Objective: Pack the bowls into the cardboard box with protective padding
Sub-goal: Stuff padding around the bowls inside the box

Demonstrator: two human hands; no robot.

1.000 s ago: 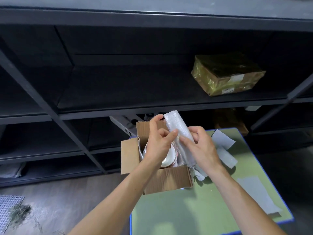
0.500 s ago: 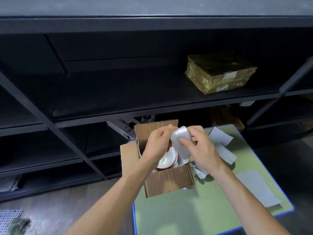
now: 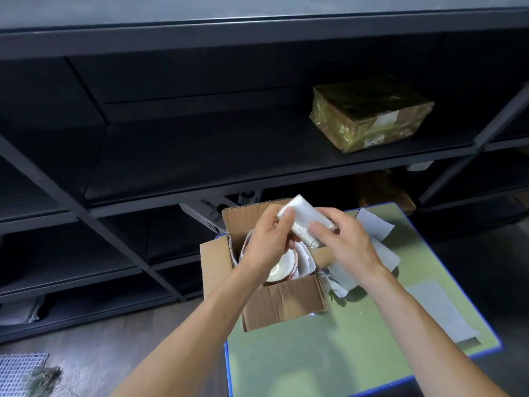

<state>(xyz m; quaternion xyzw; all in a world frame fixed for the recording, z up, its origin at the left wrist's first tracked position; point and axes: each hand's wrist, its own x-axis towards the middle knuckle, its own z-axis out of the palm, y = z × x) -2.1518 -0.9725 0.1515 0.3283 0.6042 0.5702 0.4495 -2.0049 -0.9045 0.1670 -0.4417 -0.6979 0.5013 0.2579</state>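
Note:
An open cardboard box (image 3: 282,302) stands at the far left corner of a green table (image 3: 337,348). Inside it lies a white bowl with a copper rim (image 3: 283,269), with white wrapping around it. Above the box both hands hold a folded pad of white bubble wrap (image 3: 306,217). My left hand (image 3: 269,239) pinches its left end between thumb and fingers. My right hand (image 3: 343,242) grips its right end. The rest of the box's inside is hidden behind my hands.
Several sheets of white padding (image 3: 378,233) lie on the table right of the box, and one more (image 3: 440,310) nearer the right edge. A dark metal shelf rack (image 3: 200,167) stands behind, with a gold-wrapped parcel (image 3: 369,118) on it. A mesh mat (image 3: 20,371) lies on the floor, lower left.
The long upright bubble wrap strip has been folded down into a short compact pad between my hands, which stay over the box. The camera has shifted slightly.

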